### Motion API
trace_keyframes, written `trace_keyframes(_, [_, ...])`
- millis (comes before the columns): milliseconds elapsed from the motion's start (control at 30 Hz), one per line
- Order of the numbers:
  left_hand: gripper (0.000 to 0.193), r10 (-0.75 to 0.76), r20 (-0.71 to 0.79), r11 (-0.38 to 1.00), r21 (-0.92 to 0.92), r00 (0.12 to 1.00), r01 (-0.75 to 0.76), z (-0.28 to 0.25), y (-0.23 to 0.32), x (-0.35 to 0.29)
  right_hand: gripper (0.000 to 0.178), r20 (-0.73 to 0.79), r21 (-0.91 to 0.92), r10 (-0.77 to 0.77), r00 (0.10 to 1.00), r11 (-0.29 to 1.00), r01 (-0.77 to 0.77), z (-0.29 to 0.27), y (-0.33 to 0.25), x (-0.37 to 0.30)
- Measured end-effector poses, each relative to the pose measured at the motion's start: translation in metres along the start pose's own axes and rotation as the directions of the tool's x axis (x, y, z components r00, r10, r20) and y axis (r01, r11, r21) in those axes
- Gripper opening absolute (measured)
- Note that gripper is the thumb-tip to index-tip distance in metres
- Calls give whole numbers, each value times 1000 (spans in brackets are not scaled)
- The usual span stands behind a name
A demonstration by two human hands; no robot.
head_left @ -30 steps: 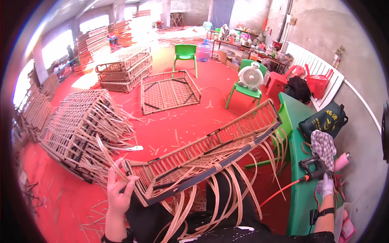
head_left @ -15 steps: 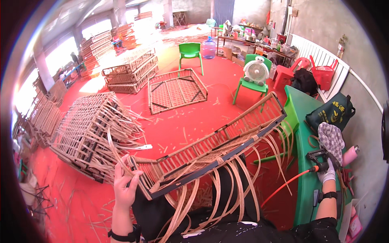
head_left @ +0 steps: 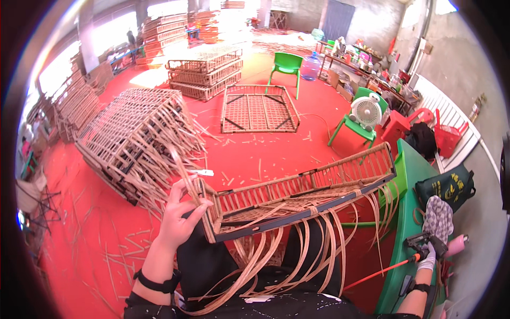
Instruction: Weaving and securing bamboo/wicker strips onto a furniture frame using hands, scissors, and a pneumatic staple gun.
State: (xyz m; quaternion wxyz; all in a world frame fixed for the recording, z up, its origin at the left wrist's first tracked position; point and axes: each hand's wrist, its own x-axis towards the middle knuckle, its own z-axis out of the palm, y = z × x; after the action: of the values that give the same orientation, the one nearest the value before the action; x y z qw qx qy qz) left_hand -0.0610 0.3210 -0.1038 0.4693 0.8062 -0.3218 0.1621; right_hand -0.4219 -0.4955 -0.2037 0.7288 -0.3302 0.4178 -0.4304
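Head view: A worker's left hand [head_left: 178,220], nearly closed, pinches a pale strip [head_left: 181,165] at the left end of a woven basket [head_left: 289,189]; whether it also grips the basket's corner cannot be told. The basket lies tilted above the worker's knees [head_left: 207,260], near centre. At right, the gloved right hand [head_left: 426,258] is wrapped around a black tool [head_left: 418,242] on the green desk [head_left: 405,226], beside a checked cloth [head_left: 438,218].
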Motion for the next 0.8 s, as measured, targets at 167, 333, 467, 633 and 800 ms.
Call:
trace_keyframes(167, [15,18,-54,1000,-2,998,-18,0,3,0,32,-24,-233,-158,987,961,148,49,-11,-60])
trace_keyframes(333, [17,61,-62,998,19,996,-59,-1,-3,0,14,140,-82,-434,890,891,447,139,-25,-169])
trace_keyframes(467, [16,38,-32,999,9,999,-38,-1,-10,-6,52,555,2,-303,775,932,363,222,-44,-253])
trace_keyframes(633, [24,163,-110,987,33,981,-160,-2,-17,-4,60,758,-234,-60,650,904,357,289,-14,-359])
trace_keyframes(800, [29,170,-50,985,-27,984,-171,-13,-21,1,54,917,-124,-111,382,832,541,336,37,-420])
